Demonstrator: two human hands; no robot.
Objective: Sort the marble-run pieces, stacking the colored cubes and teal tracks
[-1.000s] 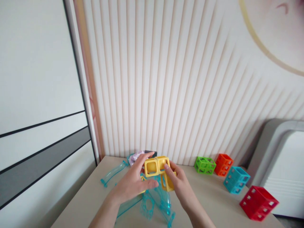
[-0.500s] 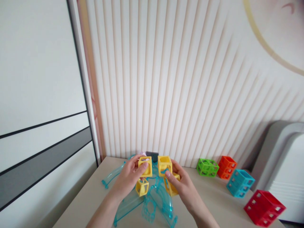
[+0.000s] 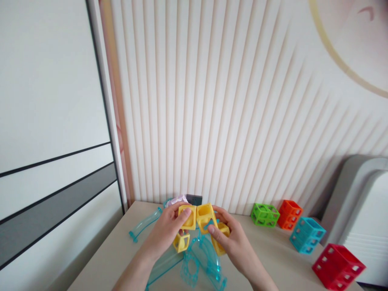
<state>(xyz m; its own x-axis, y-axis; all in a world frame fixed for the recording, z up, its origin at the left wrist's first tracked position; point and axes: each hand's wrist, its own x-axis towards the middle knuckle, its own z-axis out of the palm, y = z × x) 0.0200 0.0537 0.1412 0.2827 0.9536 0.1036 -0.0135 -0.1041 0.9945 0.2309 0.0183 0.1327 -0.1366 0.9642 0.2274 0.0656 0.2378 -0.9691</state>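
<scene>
My left hand (image 3: 167, 226) is closed on a yellow open-sided cube (image 3: 190, 223), thumb pressed on its near face. My right hand (image 3: 228, 231) grips another yellow cube (image 3: 209, 214), which is tilted and meets the left cube at its edge. Below the right fingers a further yellow cube (image 3: 220, 241) shows; whether the hand holds it or it is joined to the upper one, I cannot tell. Under my left hand a smaller-looking yellow cube (image 3: 182, 242) is partly hidden by the fingers. Clear teal track pieces (image 3: 209, 258) lie beneath both hands.
Along the right stand a green block frame (image 3: 264, 214), an orange one (image 3: 290, 214), a blue one (image 3: 307, 235) and a red one (image 3: 338, 266). A curved teal piece (image 3: 145, 223) lies left. A dark socket (image 3: 194, 199) and crumpled lilac wrapper (image 3: 177, 200) are by the ribbed wall.
The two upper yellow cubes have come together from a gap to touching. The right one has tilted and moved left. More of the lilac wrapper shows.
</scene>
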